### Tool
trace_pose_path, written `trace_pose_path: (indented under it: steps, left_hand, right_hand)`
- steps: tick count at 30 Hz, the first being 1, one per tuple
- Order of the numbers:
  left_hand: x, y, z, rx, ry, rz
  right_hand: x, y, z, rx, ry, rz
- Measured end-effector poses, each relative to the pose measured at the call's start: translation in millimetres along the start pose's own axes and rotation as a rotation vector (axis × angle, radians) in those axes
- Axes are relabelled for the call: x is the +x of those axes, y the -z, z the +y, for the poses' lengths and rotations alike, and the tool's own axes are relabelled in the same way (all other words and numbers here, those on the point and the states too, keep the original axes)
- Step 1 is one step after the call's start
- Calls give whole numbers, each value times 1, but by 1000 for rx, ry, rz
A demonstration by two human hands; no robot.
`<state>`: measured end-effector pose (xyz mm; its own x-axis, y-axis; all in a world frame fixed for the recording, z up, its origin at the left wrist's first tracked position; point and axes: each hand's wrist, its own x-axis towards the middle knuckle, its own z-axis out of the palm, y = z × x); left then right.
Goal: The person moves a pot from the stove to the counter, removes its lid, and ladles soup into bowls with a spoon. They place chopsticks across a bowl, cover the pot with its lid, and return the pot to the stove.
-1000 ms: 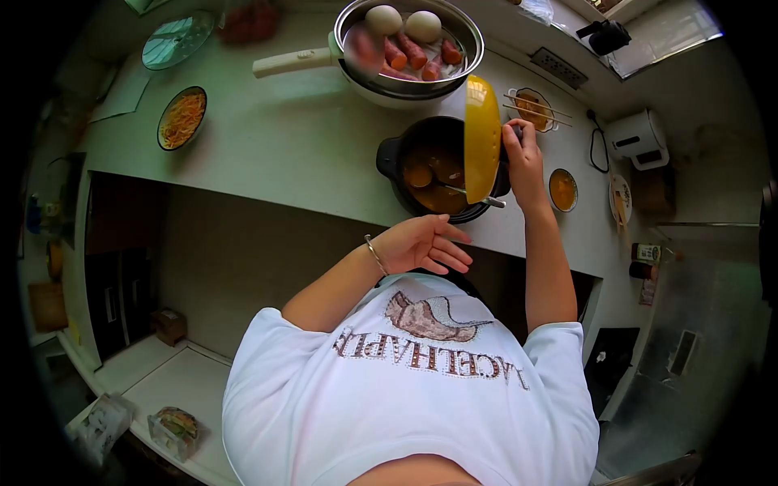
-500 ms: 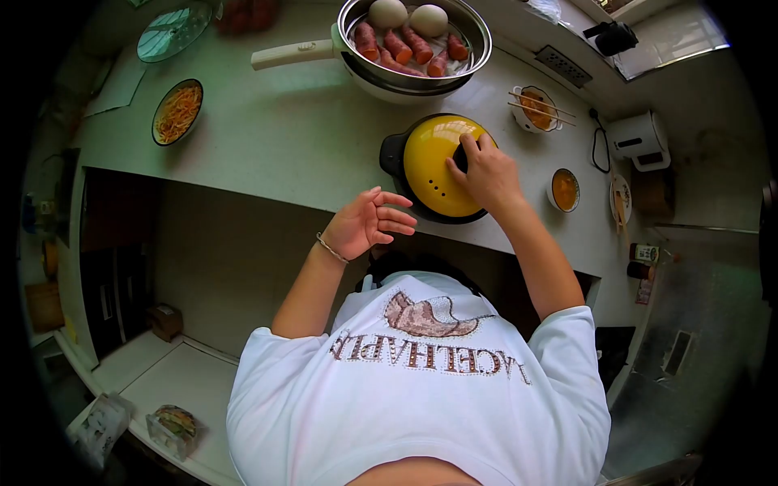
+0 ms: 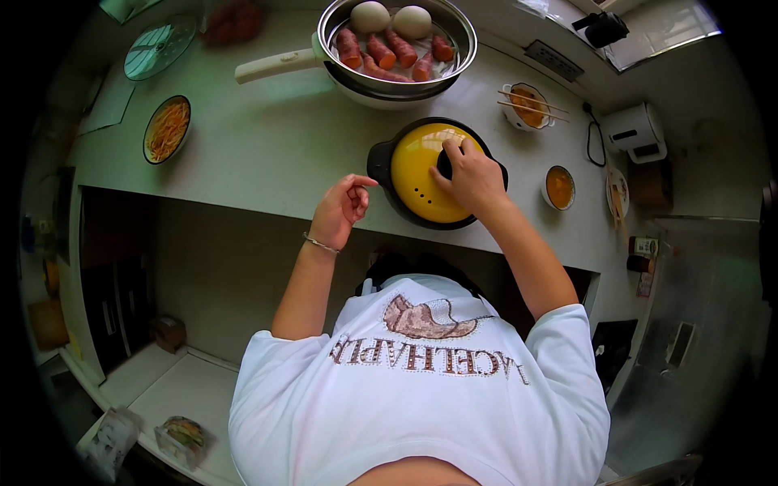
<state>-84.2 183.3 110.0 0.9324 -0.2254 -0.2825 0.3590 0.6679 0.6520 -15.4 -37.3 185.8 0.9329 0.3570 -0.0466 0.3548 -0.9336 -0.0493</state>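
Note:
A black pot (image 3: 379, 164) stands near the counter's front edge, covered by a yellow lid (image 3: 417, 174) with small holes. My right hand (image 3: 472, 176) grips the dark knob on top of that lid. Just left of the pot's side handle, my left hand (image 3: 344, 212) hovers with its fingers curled, the index finger pointing toward the handle. Nothing shows in its fingers. Behind the pot is a long-handled steamer pan (image 3: 277, 66) holding sweet potato pieces (image 3: 381, 52) and two round white items (image 3: 412, 22).
On the left of the counter (image 3: 267, 154) sits a bowl of orange shreds (image 3: 167, 130), with a glass lid (image 3: 160, 47) behind. To the right are a bowl with chopsticks across it (image 3: 527, 107), a small bowl (image 3: 559, 188) and a plate (image 3: 617, 194).
The yellow lid, earlier held upright by my right hand, now lies on the pot, covering the soup and ladle. My left hand has moved left and up, and its fingers have curled.

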Motion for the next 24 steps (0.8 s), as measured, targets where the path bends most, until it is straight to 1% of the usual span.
trace_pose_path:
  steps: [1,2,3,4,5,6,7,9,10,11,12,14,16,17,18,19,20,22,24]
  left_hand:
    - [3,4,-2,2,4,-2]
    - [7,8,-5,60,-60,76]
    - [12,11,-9,118,-123,153]
    - [17,13,-14,120,-118,149]
    - [24,14,-19,184,-147,254]
    - [31,14,-23,247,-177,357]
    - [38,14,-27,250,-172,350]
    - [53,9,-33,454,-151,525]
    - [58,6,-35,455,-146,509]
    - [62,5,-34,539,-99,468]
    - [67,5,-34,624,-53,426]
    - [81,15,-41,664,-28,376]
    - [91,18,-47,668,-56,403]
    - [93,18,-50,667,-88,429]
    - [93,14,-50,675,-89,411]
    - [92,10,-48,635,-93,421]
    - [90,7,-47,597,-94,432]
    - [94,9,-52,635,-98,400]
    - [94,0,-56,425,-219,407]
  right_hand:
    - [-1,2,0,-3,-8,-29]
    - [-2,3,2,-1,-13,-30]
    - [-4,5,4,23,19,1]
    - [-6,5,6,47,50,32]
    - [-6,5,12,47,44,33]
    - [-7,6,21,189,-6,111]
    - [-8,7,32,330,-59,190]
    - [-10,0,72,514,-359,196]
    - [-16,-19,98,435,-433,240]
    - [-25,-46,126,299,-473,239]
    - [-33,-71,139,293,-488,247]
    - [-46,-99,159,790,-606,-73]
    - [-48,-95,147,1382,-752,-120]
    - [-46,-95,137,1402,-722,-34]
    - [-44,-95,130,1420,-691,52]
    - [-42,-95,130,1449,-697,9]
    - [-42,-96,127,1503,-659,28]
    - [-32,-138,131,1246,-512,345]
    - [-35,-134,128,1203,-542,358]
